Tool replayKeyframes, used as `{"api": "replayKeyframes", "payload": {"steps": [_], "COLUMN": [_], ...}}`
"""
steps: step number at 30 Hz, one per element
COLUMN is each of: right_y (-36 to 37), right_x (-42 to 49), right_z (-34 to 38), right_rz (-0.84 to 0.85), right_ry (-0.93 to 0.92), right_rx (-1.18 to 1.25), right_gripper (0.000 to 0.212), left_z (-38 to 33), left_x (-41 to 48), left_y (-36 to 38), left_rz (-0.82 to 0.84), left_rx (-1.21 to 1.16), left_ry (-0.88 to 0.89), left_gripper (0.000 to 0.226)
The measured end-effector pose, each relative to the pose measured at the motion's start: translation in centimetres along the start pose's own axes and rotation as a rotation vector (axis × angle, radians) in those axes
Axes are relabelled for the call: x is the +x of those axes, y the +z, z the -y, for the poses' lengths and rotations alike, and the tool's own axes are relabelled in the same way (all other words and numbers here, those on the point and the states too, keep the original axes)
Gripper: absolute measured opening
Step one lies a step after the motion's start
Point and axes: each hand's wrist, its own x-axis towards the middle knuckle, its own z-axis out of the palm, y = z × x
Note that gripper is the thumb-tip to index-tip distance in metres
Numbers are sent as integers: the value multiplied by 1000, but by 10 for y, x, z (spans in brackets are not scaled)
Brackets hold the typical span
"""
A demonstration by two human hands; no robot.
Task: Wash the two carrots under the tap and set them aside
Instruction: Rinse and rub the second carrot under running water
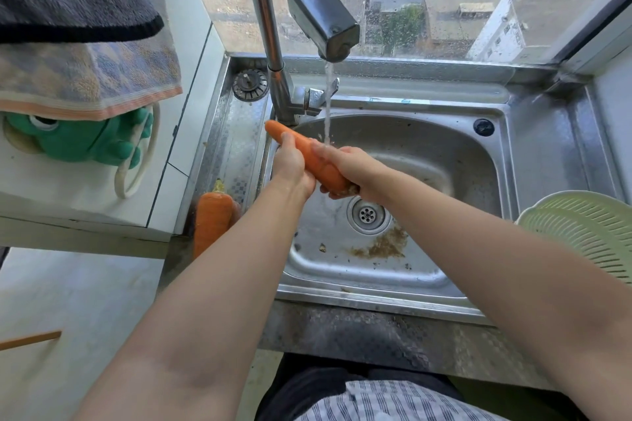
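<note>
An orange carrot [319, 164] lies slanted over the steel sink [444, 161], its tip pointing up-left toward the tap's base. My left hand [290, 164] grips its thin end from the left. My right hand [345, 164] holds the thick end, fingers curled around it. Water runs from the tap [321, 14] in a thin stream [327, 102] and lands on my right hand's fingers and the carrot. A second carrot [210, 219] lies on the steel ledge left of the basin, partly hidden by my left forearm.
A pale green colander [588, 232] sits at the sink's right edge. Brown dirt lies near the drain [367, 214]. A strainer plug [249, 84] rests at the back left. Towels [85, 44] and a green frog-shaped holder [78, 143] hang over the left counter.
</note>
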Motion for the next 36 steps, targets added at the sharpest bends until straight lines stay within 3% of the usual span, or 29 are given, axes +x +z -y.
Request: {"api": "replayKeyframes", "payload": {"steps": [2, 5, 9, 13, 17, 20, 24, 28, 33, 36], "right_y": [-5, -18, -11, -15, -9, -12, -7, -11, -7, -12], "right_x": [-1, -12, -6, -11, -8, -8, -5, -5, -10, -11], "right_z": [3, 6, 3, 3, 0, -2, -1, -2, -2, -3], "right_rz": [38, 203, 66, 162, 61, 112, 21, 79, -1, 28], "right_ry": [100, 186, 122, 158, 130, 155, 122, 156, 108, 129], "right_rx": [67, 99, 79, 72, 117, 95, 112, 74, 67, 80], "right_gripper": [54, 37, 42, 34, 34, 31, 36, 47, 51, 65], "left_z": [1, -1, 1, 1, 3, 1, 3, 5, 6, 5], "left_x": [-2, 0, -2, -4, -5, -6, -7, -8, -8, -7], "left_y": [1, -2, 2, 1, 0, 0, -1, -1, 2, 1], "left_rz": [24, 61, 57, 42, 46, 37, 21, 29, 16, 34], "left_rx": [29, 68, 86, 66, 90, 91, 77, 72, 98, 80], "left_ry": [-9, -10, -8, -18, -20, -16, -25, -26, -21, -11], "left_gripper": [35, 42, 51, 50, 50, 51, 55, 54, 55, 56]}}
